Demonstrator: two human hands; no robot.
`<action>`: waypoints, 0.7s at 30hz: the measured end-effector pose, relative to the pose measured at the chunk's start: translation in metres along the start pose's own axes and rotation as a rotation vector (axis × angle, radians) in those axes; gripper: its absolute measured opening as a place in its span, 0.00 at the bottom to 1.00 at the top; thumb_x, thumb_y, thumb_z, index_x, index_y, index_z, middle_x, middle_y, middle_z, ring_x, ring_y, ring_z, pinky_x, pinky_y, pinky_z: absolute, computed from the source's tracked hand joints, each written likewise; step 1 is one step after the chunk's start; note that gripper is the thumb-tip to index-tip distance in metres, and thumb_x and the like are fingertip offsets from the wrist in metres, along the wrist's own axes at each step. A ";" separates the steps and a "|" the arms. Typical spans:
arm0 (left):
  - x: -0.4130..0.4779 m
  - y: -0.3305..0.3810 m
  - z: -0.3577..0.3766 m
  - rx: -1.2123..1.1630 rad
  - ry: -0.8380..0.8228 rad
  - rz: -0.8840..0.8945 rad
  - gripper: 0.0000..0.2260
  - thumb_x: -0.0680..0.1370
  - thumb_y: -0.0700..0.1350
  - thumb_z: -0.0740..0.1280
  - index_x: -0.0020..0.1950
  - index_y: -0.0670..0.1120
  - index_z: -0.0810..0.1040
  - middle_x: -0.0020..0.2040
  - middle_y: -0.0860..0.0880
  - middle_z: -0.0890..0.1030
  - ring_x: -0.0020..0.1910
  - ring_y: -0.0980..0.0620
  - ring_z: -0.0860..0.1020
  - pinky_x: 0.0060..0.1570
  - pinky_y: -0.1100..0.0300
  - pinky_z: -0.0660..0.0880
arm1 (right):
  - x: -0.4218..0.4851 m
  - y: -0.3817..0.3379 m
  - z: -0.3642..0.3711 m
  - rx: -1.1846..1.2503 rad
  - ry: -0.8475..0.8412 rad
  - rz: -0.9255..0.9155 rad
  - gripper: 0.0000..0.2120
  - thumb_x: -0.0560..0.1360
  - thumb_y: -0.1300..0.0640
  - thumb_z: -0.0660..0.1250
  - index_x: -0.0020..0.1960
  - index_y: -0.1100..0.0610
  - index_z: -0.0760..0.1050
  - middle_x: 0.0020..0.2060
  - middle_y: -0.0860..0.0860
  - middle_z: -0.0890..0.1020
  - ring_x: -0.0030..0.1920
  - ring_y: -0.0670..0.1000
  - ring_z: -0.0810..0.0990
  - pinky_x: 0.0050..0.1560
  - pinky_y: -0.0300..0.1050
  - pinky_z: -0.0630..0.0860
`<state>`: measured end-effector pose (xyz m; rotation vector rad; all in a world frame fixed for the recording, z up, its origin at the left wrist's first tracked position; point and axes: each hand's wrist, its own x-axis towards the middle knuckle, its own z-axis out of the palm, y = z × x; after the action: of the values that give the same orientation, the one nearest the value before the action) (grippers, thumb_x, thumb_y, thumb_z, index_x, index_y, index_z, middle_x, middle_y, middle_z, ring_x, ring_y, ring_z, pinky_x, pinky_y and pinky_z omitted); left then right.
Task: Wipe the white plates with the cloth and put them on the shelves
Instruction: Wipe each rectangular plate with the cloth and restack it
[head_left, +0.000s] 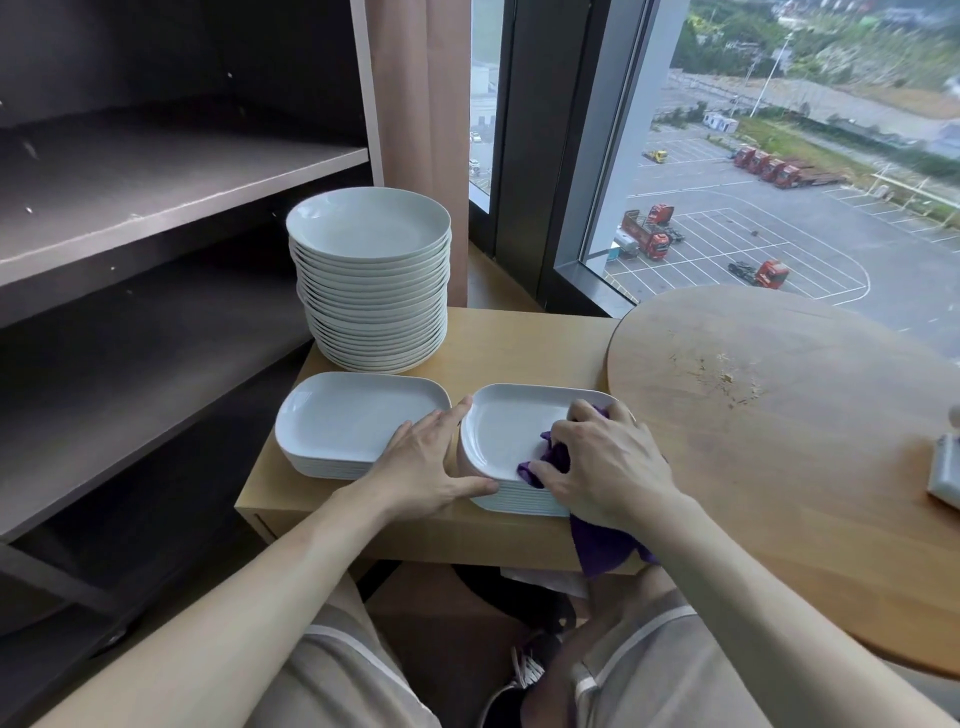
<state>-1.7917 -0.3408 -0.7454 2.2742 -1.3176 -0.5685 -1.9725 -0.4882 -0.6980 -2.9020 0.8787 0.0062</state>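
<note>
— From the head view, where are the plates?

— All on the low wooden desk (524, 338). A tall round stack (370, 291) stands at its far left corner. Two stacks of squarish white plates sit along the near edge: the left stack (348, 421) at the near left corner, and the right stack (501, 431) just beside it, close to the round wooden top (779, 426).

— And the hands?

— The right hand (610, 467) is on the top plate of the right stack, its fingers (545, 475) curled around a purple cloth (605, 548) and pressing it to the plate. The cloth's loose end hangs over the desk's near edge.

— The left one?

— The left hand (428, 462) lies spread between the two stacks, fingers straight and gripping nothing. Its thumb touches the near left corner of the right stack, and its forefinger runs along that stack's left rim.

— The shelves?

— The dark shelves (156, 176) stand to the left of the desk, touching its left edge.

— Anything else?

— A grey object (948, 473) sits at the right edge of the round wooden top. The frame cuts it off, so I can't tell what it is.
</note>
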 end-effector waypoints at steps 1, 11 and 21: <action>0.000 -0.001 0.000 -0.005 -0.008 -0.004 0.51 0.70 0.68 0.73 0.83 0.58 0.48 0.81 0.52 0.62 0.78 0.51 0.59 0.76 0.53 0.54 | 0.003 -0.005 0.001 -0.008 -0.008 -0.020 0.20 0.76 0.31 0.59 0.52 0.45 0.77 0.51 0.43 0.72 0.58 0.55 0.69 0.58 0.53 0.70; 0.006 -0.013 -0.002 -0.122 -0.035 -0.021 0.45 0.71 0.73 0.66 0.83 0.61 0.53 0.80 0.55 0.65 0.79 0.49 0.61 0.76 0.46 0.62 | 0.049 -0.032 0.015 0.224 -0.023 -0.225 0.12 0.75 0.45 0.69 0.56 0.48 0.76 0.57 0.45 0.71 0.60 0.53 0.67 0.52 0.46 0.68; 0.003 -0.010 -0.002 -0.056 -0.017 0.001 0.42 0.74 0.71 0.66 0.82 0.64 0.49 0.79 0.56 0.65 0.77 0.50 0.63 0.76 0.47 0.63 | 0.059 -0.039 0.026 0.246 0.218 -0.040 0.14 0.77 0.42 0.67 0.58 0.49 0.79 0.58 0.47 0.75 0.59 0.56 0.71 0.56 0.51 0.74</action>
<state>-1.7823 -0.3386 -0.7500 2.2282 -1.2943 -0.6181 -1.9010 -0.4853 -0.7222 -2.7215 0.7883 -0.3998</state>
